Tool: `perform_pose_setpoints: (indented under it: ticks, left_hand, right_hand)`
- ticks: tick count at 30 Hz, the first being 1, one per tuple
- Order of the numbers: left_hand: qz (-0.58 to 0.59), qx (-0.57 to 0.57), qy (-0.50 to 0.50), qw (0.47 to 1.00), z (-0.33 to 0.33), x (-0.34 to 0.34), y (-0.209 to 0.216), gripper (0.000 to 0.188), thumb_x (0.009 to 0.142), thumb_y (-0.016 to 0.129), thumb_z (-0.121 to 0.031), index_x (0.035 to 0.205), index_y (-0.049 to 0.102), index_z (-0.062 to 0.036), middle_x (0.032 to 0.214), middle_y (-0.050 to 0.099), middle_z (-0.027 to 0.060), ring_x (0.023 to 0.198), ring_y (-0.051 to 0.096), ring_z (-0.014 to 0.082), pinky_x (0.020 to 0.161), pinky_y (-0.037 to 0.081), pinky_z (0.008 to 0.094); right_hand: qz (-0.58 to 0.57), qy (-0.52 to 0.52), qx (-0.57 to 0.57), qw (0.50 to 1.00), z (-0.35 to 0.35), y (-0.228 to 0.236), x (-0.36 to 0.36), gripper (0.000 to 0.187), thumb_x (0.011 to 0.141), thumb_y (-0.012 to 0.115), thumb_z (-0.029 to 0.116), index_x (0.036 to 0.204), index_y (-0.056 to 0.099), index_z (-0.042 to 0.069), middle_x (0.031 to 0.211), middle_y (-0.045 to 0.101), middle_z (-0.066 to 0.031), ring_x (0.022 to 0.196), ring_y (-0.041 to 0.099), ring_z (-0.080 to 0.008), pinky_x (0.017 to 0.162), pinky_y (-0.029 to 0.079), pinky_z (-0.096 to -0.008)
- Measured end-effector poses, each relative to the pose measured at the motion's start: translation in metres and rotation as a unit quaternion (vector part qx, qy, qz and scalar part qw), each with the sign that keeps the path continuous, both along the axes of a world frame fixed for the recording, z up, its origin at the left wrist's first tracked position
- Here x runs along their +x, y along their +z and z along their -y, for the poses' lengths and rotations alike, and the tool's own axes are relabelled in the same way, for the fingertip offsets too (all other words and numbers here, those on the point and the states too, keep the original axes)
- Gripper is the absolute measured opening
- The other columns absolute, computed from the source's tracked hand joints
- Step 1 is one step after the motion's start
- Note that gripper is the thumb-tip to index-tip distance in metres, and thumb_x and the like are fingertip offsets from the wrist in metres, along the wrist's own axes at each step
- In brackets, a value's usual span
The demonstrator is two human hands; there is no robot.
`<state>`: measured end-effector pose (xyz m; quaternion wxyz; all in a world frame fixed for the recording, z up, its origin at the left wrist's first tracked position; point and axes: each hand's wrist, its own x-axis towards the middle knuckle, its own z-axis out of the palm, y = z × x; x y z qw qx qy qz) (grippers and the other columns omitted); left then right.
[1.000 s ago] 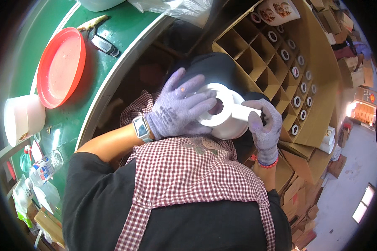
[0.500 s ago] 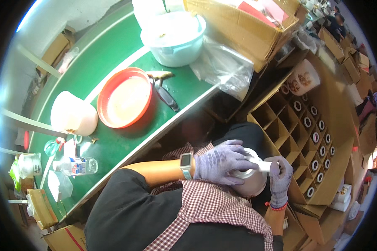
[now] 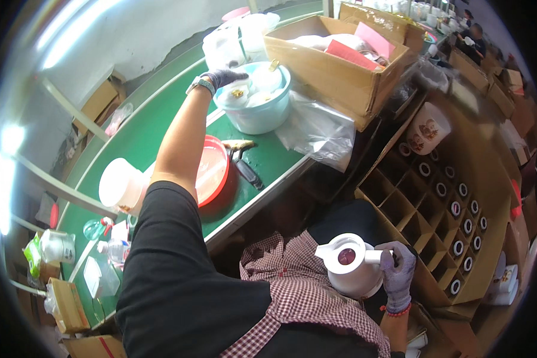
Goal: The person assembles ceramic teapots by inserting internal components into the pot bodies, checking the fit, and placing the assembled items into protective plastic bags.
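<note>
My right hand (image 3: 398, 268), in a grey glove, is closed round the handle of a white vacuum jug (image 3: 353, 277) resting on my lap. The jug stands tilted, its top open, with a dark reddish round inside the white ring of its mouth. My left hand (image 3: 225, 77), also gloved, reaches across the table to the rim of a light blue tub (image 3: 258, 118). Its fingers stretch out over white, gold-trimmed pieces (image 3: 265, 80) in the tub, probably lids; whether they touch one I cannot tell.
A red basin (image 3: 215, 173), partly behind my left arm, and a black-handled tool (image 3: 246, 173) lie on the green table (image 3: 161, 128). At right stands a divided carton (image 3: 394, 206) holding several ring-topped pieces. An open cardboard box (image 3: 331, 74) sits beside the tub, near plastic film (image 3: 322, 134).
My left hand has left the jug and moved up and left to the blue tub, uncovering the jug's mouth. My right hand keeps hold of the handle. The view has shifted somewhat.
</note>
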<state>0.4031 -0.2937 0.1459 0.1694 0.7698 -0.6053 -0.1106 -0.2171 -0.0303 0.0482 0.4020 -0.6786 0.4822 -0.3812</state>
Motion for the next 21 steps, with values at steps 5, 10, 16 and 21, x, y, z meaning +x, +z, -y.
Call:
perform_pose_setpoints:
  ticks: [5,10,16,21]
  left_hand:
    - [0.117,0.056,0.026,0.991,0.026,-0.019,0.015,0.079,0.069,0.086,-0.049,0.131,0.067,-0.0047,0.128,0.068,0.0193,0.121,0.064,0.032,0.106,0.048,0.0388]
    - [0.162,-0.264,0.155,0.938,-0.02,-0.044,0.066,0.068,0.079,0.072,-0.065,0.127,0.07,-0.0173,0.117,0.074,0.0161,0.109,0.069,0.0376,0.095,0.054,0.042]
    - [-0.573,-0.14,-0.063,0.805,-0.172,-0.251,0.017,0.049,0.106,0.052,-0.039,0.14,0.054,-0.0036,0.118,0.068,0.0122,0.107,0.069,0.0235,0.09,0.058,0.0353]
    - [-0.608,0.127,-0.245,0.744,-0.247,-0.346,-0.061,0.055,0.104,0.048,-0.03,0.146,0.048,0.0047,0.143,0.056,0.0159,0.131,0.054,0.0243,0.115,0.038,0.0373]
  right_hand:
    - [-0.008,-0.012,-0.04,0.999,-0.003,0.001,0.002,0.014,0.089,0.067,0.013,0.092,0.07,0.0,0.083,0.068,-0.0119,0.068,0.061,-0.0188,0.062,0.046,-0.0302]
    - [-0.007,-0.006,-0.03,1.0,-0.007,0.01,-0.008,0.014,0.089,0.067,0.012,0.094,0.071,-0.001,0.084,0.069,-0.0107,0.072,0.064,-0.0175,0.063,0.047,-0.0302]
    - [0.097,-0.044,0.013,0.994,0.0,-0.012,-0.028,0.019,0.095,0.065,0.015,0.097,0.07,-0.003,0.092,0.072,-0.0108,0.087,0.067,-0.0156,0.079,0.052,-0.0298]
    - [0.131,-0.038,0.046,0.99,0.0,-0.021,-0.034,0.019,0.095,0.066,0.016,0.101,0.072,-0.001,0.091,0.072,-0.0095,0.084,0.065,-0.0129,0.077,0.051,-0.0273]
